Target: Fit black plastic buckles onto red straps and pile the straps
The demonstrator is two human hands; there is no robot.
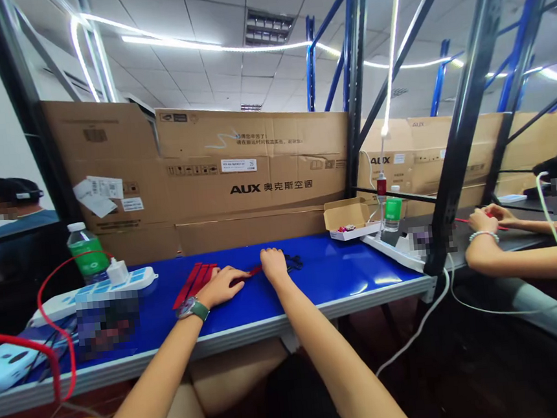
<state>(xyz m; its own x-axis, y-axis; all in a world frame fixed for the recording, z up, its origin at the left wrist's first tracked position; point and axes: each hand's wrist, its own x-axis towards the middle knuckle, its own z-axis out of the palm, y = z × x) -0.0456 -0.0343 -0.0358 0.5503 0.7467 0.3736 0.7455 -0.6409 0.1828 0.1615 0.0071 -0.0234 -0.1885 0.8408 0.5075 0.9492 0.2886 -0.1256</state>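
Note:
My left hand, with a watch on its wrist, lies palm down on the blue tabletop. Its fingers are stretched out, their tips touching one end of a narrow red strip. The strip's other end runs into my right hand, whose fingers are curled closed round it. Several flat red strips lie side by side just left of my left hand, which partly covers them. Beside my right hand, on its far right side, is a small tangle of black cord-like pieces.
An open small cardboard box with red bits stands at the back right. Power strips, a bottle, a red cable and a pale blue device occupy the left. A rack post separates a co-worker's hands.

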